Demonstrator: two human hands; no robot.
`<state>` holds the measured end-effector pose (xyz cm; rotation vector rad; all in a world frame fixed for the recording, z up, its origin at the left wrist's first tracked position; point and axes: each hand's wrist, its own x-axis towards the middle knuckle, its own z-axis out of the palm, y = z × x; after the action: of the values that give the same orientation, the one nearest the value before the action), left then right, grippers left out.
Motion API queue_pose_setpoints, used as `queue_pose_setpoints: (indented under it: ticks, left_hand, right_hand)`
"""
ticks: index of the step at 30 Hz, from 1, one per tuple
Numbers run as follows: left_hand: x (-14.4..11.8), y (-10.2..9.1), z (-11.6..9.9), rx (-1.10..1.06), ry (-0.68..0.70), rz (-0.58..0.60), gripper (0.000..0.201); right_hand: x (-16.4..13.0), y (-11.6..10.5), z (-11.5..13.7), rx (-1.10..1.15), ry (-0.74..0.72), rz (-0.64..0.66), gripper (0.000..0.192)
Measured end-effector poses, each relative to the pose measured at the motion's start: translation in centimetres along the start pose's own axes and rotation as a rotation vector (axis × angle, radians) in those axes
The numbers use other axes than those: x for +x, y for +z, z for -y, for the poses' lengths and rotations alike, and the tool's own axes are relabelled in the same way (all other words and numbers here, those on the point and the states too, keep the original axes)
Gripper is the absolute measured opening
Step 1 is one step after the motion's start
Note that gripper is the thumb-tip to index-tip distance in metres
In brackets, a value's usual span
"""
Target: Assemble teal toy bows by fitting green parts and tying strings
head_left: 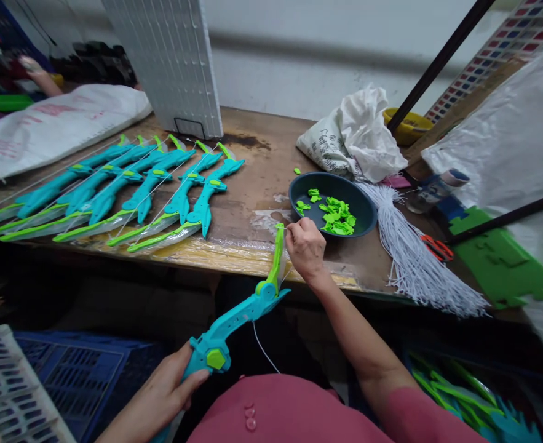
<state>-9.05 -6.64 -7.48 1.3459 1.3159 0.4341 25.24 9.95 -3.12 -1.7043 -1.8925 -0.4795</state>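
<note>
A turquoise toy bow [234, 320] with bright green limb tips slants up from my lap to the table's front edge. My left hand [167, 381] is wrapped round its grip, close to a green hexagonal piece. At the bow's upper green tip, my right hand [306, 247] pinches the white string with its fingers together. A loose length of that string [264, 349] hangs below the bow. Just beyond my right hand sits a dark round bowl [366, 212] with small green plastic pieces [338, 215] inside.
Several finished-looking toy bows [155, 178] lie in a row at left. A bundle of white strings [400, 240], orange-handled scissors [437, 247] and a white sack [358, 132] are at right. Crates [77, 375] stand below left; more bow parts [474, 400] lie below right. A person's hand [34, 66] shows far left.
</note>
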Motion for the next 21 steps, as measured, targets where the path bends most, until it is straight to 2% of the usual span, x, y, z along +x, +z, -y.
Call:
queue_pose_setpoints:
  ticks: [10, 17, 21]
  left_hand:
    - [-0.30, 0.18, -0.68, 0.079, -0.010, 0.009, 0.032]
    - [-0.14, 0.36, -0.67, 0.247, -0.069, 0.086, 0.047]
    - [-0.22, 0.35, -0.52, 0.287, -0.076, 0.090, 0.048]
  right_hand:
    - [0.24, -0.07, 0.23, -0.103, -0.016, 0.019, 0.019]
    - [0.27, -0.35, 0.23, -0.120, -0.004, 0.025, 0.018]
    - [0.37, -0.37, 0.16, -0.120, 0.002, 0.037, 0.018]
